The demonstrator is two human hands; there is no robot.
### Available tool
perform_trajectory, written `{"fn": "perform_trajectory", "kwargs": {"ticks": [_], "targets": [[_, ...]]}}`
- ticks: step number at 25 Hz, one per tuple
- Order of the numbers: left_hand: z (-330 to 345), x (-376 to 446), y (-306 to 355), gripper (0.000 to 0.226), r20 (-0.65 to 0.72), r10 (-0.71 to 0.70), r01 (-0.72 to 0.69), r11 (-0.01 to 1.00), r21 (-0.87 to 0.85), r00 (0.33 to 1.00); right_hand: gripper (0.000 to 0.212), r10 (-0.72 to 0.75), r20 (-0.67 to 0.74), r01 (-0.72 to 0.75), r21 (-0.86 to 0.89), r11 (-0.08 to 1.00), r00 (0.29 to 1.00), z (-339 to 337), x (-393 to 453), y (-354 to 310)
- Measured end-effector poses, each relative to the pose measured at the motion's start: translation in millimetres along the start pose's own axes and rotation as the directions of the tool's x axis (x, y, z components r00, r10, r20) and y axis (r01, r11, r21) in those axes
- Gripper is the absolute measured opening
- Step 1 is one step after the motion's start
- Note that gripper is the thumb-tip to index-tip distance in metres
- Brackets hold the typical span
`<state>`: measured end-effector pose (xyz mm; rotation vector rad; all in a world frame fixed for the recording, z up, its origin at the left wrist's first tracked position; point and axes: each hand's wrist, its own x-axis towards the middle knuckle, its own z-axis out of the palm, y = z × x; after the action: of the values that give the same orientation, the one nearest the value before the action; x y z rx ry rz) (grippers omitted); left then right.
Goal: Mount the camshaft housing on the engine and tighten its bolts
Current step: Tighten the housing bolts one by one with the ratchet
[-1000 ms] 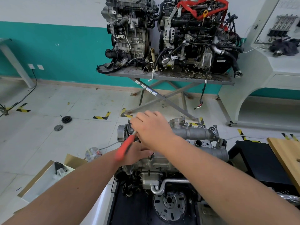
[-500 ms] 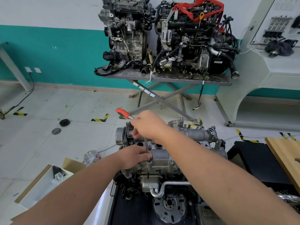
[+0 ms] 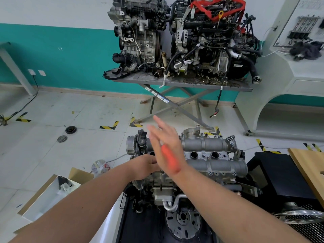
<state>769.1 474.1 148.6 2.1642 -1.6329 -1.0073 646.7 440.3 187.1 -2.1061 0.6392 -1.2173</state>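
The grey cast-aluminium camshaft housing (image 3: 210, 155), with its two tubular barrels and a row of round plug wells, is seated on top of the grey engine block (image 3: 163, 186), low in the centre of the view; the engine is carried on a black stand (image 3: 143, 225). The right hand (image 3: 166, 146) is seen blurred above the housing's left end, its fingers (image 3: 157, 121) spread wide and straight; a red-orange tool handle (image 3: 169, 158) is smeared across the palm, and whether it is gripped cannot be told. The left hand (image 3: 143, 165) is laid against the housing's left end, partly hidden behind the right hand; the state of its fingers cannot be told. Behind, two dirty used engines (image 3: 184, 41) are set on a grey metal scissor-leg desk (image 3: 182, 83), whose cross-brace bears small white and blue labels (image 3: 157, 94) too small to be read. An open cardboard box (image 3: 50, 192) is seen on the tiled floor to the left; yellow-and-black tape marks (image 3: 109, 126) are stuck on the tiles.
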Motion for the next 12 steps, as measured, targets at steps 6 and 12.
{"fn": "perform_trajectory", "kwargs": {"ticks": [6,12], "targets": [[11.1,-2.4,-13.4,0.014,0.02,0.051,-0.053,0.993,0.102,0.998,0.032,-0.218,0.447,0.476,-0.62,0.624,0.868,-7.9,25.3,-11.8],[18.2,9.5,-20.8,0.026,0.131,0.145,-0.136,0.987,-0.081,0.981,0.037,0.142,0.539,0.315,-0.665,0.677,0.83,-13.9,54.8,-24.3]]}}
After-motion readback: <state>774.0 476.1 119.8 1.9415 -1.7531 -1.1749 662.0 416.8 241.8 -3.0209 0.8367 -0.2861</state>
